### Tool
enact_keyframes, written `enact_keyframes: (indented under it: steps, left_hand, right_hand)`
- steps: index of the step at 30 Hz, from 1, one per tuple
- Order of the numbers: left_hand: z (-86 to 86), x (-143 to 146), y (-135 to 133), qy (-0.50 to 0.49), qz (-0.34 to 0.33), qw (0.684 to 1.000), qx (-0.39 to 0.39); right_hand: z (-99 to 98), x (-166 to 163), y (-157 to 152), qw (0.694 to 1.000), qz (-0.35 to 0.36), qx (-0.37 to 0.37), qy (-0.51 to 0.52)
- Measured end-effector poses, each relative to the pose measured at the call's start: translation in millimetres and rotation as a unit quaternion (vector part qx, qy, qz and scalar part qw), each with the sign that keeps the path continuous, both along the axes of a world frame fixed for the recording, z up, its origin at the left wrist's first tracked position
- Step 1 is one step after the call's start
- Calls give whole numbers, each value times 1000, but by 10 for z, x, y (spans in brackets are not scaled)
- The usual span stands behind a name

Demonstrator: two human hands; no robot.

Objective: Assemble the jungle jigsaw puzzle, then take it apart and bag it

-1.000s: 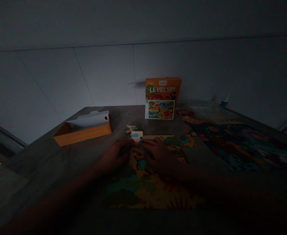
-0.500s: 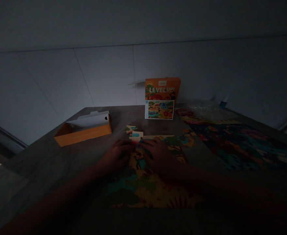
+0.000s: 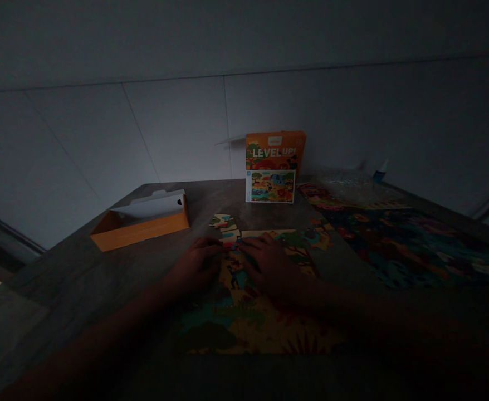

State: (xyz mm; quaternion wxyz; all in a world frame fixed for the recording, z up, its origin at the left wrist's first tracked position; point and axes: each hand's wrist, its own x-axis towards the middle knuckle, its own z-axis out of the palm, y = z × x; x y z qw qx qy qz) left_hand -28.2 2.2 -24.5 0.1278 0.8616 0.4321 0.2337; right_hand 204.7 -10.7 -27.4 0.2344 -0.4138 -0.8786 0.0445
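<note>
A jigsaw puzzle (image 3: 244, 320) with a savanna picture lies on the table in front of me, largely assembled. At its upper left corner, my left hand (image 3: 198, 260) is closed with its fingertips on the edge of a puzzle piece (image 3: 226, 239). My right hand (image 3: 267, 263) rests on the assembled part, fingers stretched toward that same piece and lying on the puzzle. The fingertips are dim, and part of the piece is hidden under them. Beyond the hands lies a loose puzzle piece (image 3: 223, 220); several joined pieces (image 3: 317, 234) sit to the right.
An open orange box (image 3: 144, 231) stands at the left. Against the wall is an upright orange puzzle box (image 3: 275, 142) with a picture card (image 3: 272, 186) before it. A darker puzzle (image 3: 420, 245), clear plastic wrap (image 3: 353, 186) and a small bottle (image 3: 380, 171) are at the right.
The puzzle piece at the upper left corner, tilted up and bright before, now lies lower and flatter against the puzzle. Both hands have stayed nearly in place.
</note>
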Motion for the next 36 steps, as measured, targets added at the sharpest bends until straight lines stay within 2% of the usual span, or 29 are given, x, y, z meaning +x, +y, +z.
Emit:
enact_keyframes:
  steps: [8, 36]
  left_hand:
    - [-26, -4, 25, -4, -5, 1000, 20]
    - [-35, -39, 47, 0, -8, 1000, 6]
  right_hand:
    - [7, -2, -9, 1000, 4, 11, -8]
    - [40, -12, -30, 999, 22, 31, -22]
